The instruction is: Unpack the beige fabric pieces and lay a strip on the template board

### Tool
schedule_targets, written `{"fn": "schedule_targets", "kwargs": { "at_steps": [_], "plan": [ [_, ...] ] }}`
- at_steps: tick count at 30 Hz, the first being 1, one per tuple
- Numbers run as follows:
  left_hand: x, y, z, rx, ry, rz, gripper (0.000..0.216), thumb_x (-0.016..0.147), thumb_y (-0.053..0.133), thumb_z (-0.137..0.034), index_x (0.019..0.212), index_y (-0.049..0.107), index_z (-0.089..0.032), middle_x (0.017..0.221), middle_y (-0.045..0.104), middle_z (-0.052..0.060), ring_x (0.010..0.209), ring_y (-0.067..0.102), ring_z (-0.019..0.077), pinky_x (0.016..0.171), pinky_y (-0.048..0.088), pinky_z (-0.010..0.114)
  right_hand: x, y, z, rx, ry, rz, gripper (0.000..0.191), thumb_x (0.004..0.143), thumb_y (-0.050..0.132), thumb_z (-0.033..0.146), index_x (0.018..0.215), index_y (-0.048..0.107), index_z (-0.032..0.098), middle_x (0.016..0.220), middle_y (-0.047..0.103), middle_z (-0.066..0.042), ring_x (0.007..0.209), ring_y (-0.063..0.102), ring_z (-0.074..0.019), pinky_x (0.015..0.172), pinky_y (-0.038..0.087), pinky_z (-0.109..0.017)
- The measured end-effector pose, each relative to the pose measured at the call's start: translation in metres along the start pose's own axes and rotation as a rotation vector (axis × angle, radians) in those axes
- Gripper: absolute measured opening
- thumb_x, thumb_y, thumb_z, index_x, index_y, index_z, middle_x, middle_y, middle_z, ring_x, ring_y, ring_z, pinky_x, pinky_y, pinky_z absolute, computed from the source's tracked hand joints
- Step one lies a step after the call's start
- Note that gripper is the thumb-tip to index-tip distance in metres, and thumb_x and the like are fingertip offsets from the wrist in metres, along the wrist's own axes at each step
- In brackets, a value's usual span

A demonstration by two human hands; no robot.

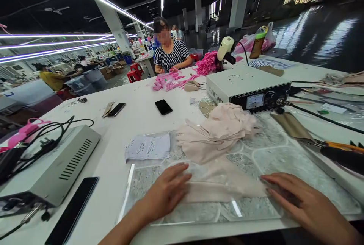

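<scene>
Head view is showing a pale pink folded fabric piece (224, 188) lying lengthwise across the lower centre, left hand (167, 192) and right hand (298, 199) pressing flat, open-palmed, on opposite ends, equally near.

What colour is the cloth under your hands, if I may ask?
Pale pink cloth, flat under both hands, in the head view.
</scene>
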State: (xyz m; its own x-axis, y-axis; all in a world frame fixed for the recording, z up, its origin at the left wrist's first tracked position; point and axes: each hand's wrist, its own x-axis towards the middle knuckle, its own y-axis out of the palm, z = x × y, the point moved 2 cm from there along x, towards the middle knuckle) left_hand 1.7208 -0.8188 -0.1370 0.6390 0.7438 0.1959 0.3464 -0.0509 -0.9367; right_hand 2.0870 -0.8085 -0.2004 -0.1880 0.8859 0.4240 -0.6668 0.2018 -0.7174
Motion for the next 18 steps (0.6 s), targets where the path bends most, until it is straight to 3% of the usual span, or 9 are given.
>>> {"fn": "schedule_targets", "kwargs": {
  "at_steps": [4,9,12,15,18],
  "plan": [
    [0.01,0.016,-0.027,0.071,0.107,0.202,0.031,0.092,0.05,-0.025,0.123,0.055,-0.02,0.136,0.053,0.01,0.128,0.047,0.0274,0.105,0.043,0.049,-0.003,-0.002,-0.001,-0.023,-0.154,0.032,0.024,0.092,0.049,0.049,0.096,0.065,0.031,0.092,0.066,-0.002,0.078,0.068,-0.016,0.055,0.057,-0.02],
    [0.012,-0.002,-0.037,0.032,0.128,0.17,0.021,0.091,0.048,-0.017,0.109,0.06,-0.018,0.118,0.063,0.01,0.108,0.06,0.0229,0.094,0.051,0.039,-0.008,-0.011,-0.011,-0.074,-0.114,0.025,0.022,0.093,0.047,0.045,0.096,0.062,0.03,0.091,0.064,-0.001,0.08,0.066,-0.0162,0.061,0.057,-0.023],
    [0.028,-0.005,-0.044,0.005,0.195,0.126,0.022,0.091,0.046,-0.015,0.109,0.059,-0.016,0.114,0.065,0.011,0.094,0.063,0.0193,0.084,0.053,0.034,-0.014,-0.017,-0.021,-0.12,-0.093,-0.05,0.026,0.092,0.047,0.048,0.096,0.065,0.029,0.094,0.065,-0.003,0.081,0.066,-0.0188,0.06,0.057,-0.027],
    [0.058,0.011,-0.05,0.034,0.333,0.106,0.026,0.094,0.044,-0.019,0.117,0.056,-0.015,0.124,0.061,0.011,0.111,0.058,0.022,0.094,0.049,0.036,-0.017,-0.024,-0.027,-0.12,-0.084,-0.143,0.026,0.091,0.048,0.047,0.095,0.067,0.028,0.095,0.065,-0.004,0.081,0.066,-0.021,0.064,0.057,-0.031],
    [0.085,0.035,-0.053,0.095,0.45,0.176,0.032,0.096,0.043,-0.028,0.124,0.053,-0.019,0.138,0.052,0.008,0.13,0.044,0.0262,0.108,0.038,0.043,-0.019,-0.031,-0.028,-0.11,-0.053,-0.177,0.024,0.092,0.048,0.043,0.096,0.067,0.028,0.098,0.065,-0.005,0.085,0.065,-0.0216,0.064,0.058,-0.031]
  ]
}}
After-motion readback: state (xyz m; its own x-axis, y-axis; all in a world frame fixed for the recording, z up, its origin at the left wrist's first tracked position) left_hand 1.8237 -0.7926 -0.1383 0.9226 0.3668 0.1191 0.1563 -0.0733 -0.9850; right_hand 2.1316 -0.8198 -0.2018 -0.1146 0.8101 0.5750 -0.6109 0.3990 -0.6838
